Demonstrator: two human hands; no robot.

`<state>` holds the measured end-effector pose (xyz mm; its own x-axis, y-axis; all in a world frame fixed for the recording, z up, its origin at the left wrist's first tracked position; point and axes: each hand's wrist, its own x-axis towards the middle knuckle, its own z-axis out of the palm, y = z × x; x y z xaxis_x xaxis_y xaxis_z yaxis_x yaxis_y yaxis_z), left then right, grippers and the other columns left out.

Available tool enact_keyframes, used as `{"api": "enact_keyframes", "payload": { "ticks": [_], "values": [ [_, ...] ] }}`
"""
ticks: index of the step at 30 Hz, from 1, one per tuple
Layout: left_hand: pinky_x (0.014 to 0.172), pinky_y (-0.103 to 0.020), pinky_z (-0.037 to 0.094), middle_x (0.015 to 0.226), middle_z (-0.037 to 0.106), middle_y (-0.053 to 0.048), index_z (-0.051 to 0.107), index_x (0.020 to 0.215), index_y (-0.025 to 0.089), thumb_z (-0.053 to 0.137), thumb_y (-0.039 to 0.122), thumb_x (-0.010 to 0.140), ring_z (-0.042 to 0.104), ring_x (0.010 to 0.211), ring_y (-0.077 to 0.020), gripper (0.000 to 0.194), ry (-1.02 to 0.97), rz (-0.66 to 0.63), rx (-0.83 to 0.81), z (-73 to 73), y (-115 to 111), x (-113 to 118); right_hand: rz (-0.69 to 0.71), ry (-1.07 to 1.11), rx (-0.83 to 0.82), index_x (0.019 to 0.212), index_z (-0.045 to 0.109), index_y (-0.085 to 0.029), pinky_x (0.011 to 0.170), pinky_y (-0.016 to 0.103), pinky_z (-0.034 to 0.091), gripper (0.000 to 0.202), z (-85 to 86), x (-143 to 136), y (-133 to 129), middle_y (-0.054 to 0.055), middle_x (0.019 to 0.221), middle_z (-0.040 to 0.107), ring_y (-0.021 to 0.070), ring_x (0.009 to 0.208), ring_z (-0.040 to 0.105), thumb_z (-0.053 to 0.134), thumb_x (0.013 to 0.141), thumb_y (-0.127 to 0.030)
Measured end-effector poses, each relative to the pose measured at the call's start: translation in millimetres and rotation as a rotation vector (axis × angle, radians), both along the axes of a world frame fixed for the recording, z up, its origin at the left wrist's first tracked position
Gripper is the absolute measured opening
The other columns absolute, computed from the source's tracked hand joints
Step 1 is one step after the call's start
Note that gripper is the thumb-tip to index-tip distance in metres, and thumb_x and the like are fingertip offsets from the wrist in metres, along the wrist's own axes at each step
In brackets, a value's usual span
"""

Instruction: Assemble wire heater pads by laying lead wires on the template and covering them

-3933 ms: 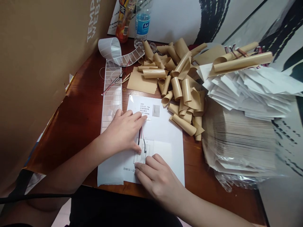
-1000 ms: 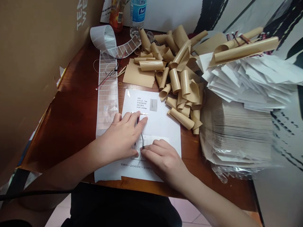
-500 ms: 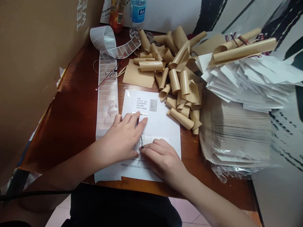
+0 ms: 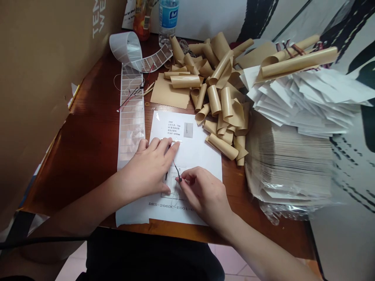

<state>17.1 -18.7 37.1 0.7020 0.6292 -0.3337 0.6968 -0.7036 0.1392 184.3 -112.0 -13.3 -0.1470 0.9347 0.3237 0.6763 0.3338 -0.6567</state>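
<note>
A printed white sheet (image 4: 202,156) lies on the table, with small text and a grey picture at its top and larger lettering near its bottom. My left hand (image 4: 150,168) rests across its left side, fingers stretched out and thumb apart. Its fingertips press near a thin strip (image 4: 176,141) at a wire's upper end. My right hand (image 4: 205,191) pinches a thin black wire (image 4: 177,170) near its dark end, between thumb and forefinger. Below the wire lies a small clear piece (image 4: 175,193), partly covered by my hands; its kind is unclear.
Behind the sheet is a pile of rolled brown paper pieces (image 4: 215,99) beside flat brown sheets (image 4: 170,91). A label strip (image 4: 131,113) curls at left with loose wires. A tall paper stack (image 4: 290,168) stands right, a water bottle (image 4: 169,19) at the back, a cardboard wall (image 4: 52,78) left.
My right hand has moved slightly right and turned, drawing the black wire's end away from my left thumb. My left hand stays in nearly the same place.
</note>
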Motion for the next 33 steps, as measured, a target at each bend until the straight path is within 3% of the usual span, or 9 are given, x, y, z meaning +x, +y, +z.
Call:
{"api": "enact_keyframes", "payload": {
  "ticks": [5, 13, 16, 18, 20, 25, 33],
  "values": [
    [0.097, -0.046, 0.034, 0.147, 0.044, -0.022, 0.030, 0.153, 0.011, 0.084, 0.058, 0.063, 0.045, 0.122, -0.0378, 0.116, 0.016, 0.002, -0.034, -0.5, 4.5, -1.6, 0.098, -0.109, 0.137, 0.107, 0.064, -0.019, 0.064, 0.031, 0.046, 0.017, 2.2, 0.3, 4.0, 0.006, 0.082, 0.068, 0.0166, 0.070, 0.059, 0.052, 0.097, -0.012],
    [0.096, -0.045, 0.034, 0.142, 0.048, -0.020, 0.029, 0.154, 0.011, 0.086, 0.062, 0.059, 0.047, 0.121, -0.0377, 0.122, -0.005, 0.001, -0.095, 0.2, 14.3, -6.5, 0.091, -0.196, 0.238, 0.094, 0.067, -0.018, 0.059, 0.030, 0.036, 0.011, 0.1, -4.4, 1.9, 0.004, 0.073, 0.063, 0.0149, 0.065, 0.047, 0.059, 0.093, -0.011],
    [0.093, -0.041, 0.032, 0.138, 0.055, -0.016, 0.033, 0.152, 0.016, 0.076, 0.047, 0.080, 0.050, 0.121, -0.0328, 0.089, -0.061, 0.030, -0.097, -0.5, 23.6, -10.2, 0.097, -0.221, 0.240, 0.086, 0.066, -0.018, 0.058, 0.030, 0.033, 0.011, -1.0, -5.9, 2.6, 0.002, 0.068, 0.056, 0.0145, 0.063, 0.044, 0.060, 0.092, -0.010],
    [0.090, -0.040, 0.030, 0.131, 0.062, -0.011, 0.045, 0.144, 0.021, 0.061, 0.033, 0.094, 0.054, 0.118, -0.0288, 0.054, -0.123, 0.060, -0.063, -2.8, 28.6, -10.2, 0.099, -0.241, 0.249, 0.081, 0.065, -0.018, 0.057, 0.031, 0.031, 0.014, -1.9, -7.3, 3.3, 0.000, 0.065, 0.052, 0.0144, 0.061, 0.041, 0.059, 0.092, -0.010],
    [0.087, -0.040, 0.029, 0.119, 0.069, -0.007, 0.059, 0.131, 0.024, 0.051, 0.026, 0.099, 0.058, 0.110, -0.0260, 0.033, -0.181, 0.093, -0.013, -6.4, 31.7, -7.6, 0.095, -0.261, 0.251, 0.078, 0.063, -0.019, 0.056, 0.031, 0.030, 0.018, -3.2, -9.1, 3.6, -0.001, 0.062, 0.048, 0.0146, 0.060, 0.038, 0.057, 0.092, -0.010],
    [0.084, -0.040, 0.029, 0.098, 0.075, -0.002, 0.074, 0.102, 0.026, 0.055, 0.033, 0.098, 0.062, 0.098, -0.0245, 0.020, -0.251, 0.171, 0.106, -15.8, 35.2, 0.6, 0.094, -0.288, 0.275, 0.073, 0.061, -0.019, 0.055, 0.031, 0.028, 0.022, -5.3, -12.0, 4.1, -0.002, 0.058, 0.043, 0.0141, 0.058, 0.032, 0.057, 0.093, -0.011],
    [0.084, -0.041, 0.029, 0.099, 0.077, 0.000, 0.076, 0.099, 0.031, 0.067, 0.040, 0.090, 0.060, 0.093, -0.0234, 0.016, -0.230, 0.175, 0.117, -13.9, 39.1, -0.1, 0.159, -0.314, 0.358, 0.079, 0.064, -0.016, 0.050, 0.030, 0.028, 0.020, -5.7, -9.0, 6.1, -0.003, 0.057, 0.046, 0.0126, 0.056, 0.035, 0.055, 0.094, -0.005]
  ]
}}
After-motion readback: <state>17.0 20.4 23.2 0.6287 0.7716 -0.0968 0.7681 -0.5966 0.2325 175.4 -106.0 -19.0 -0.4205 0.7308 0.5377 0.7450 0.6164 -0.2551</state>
